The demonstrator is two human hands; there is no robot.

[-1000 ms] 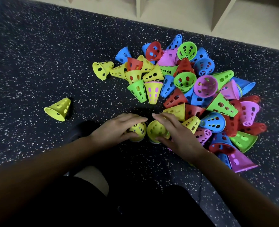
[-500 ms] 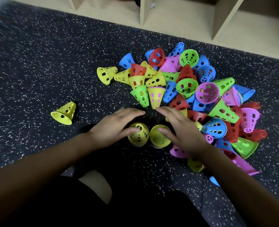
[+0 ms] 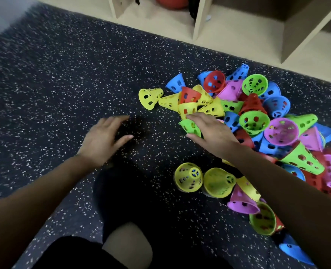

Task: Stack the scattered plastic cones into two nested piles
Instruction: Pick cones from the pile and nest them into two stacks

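Two yellow cones stand upright side by side on the dark speckled floor, the left one (image 3: 188, 177) and the right one (image 3: 218, 182). Beyond them lies a heap of scattered cones (image 3: 261, 121) in yellow, green, blue, red and pink. My right hand (image 3: 211, 131) reaches over the heap's near-left edge, fingers spread around a green cone (image 3: 189, 127) and touching it. My left hand (image 3: 104, 139) hovers open over bare floor to the left, holding nothing.
A lone yellow cone (image 3: 150, 98) lies on its side at the heap's left end. Wooden shelf units (image 3: 197, 18) line the far edge of the floor. My knee (image 3: 126, 243) shows at the bottom. More cones lie by my right forearm.
Both hands let go of the two upright yellow cones and moved forward. The right hand reached to the green cone; the left swung out left. The view tilted up, dropping the far-left yellow cone out of frame.
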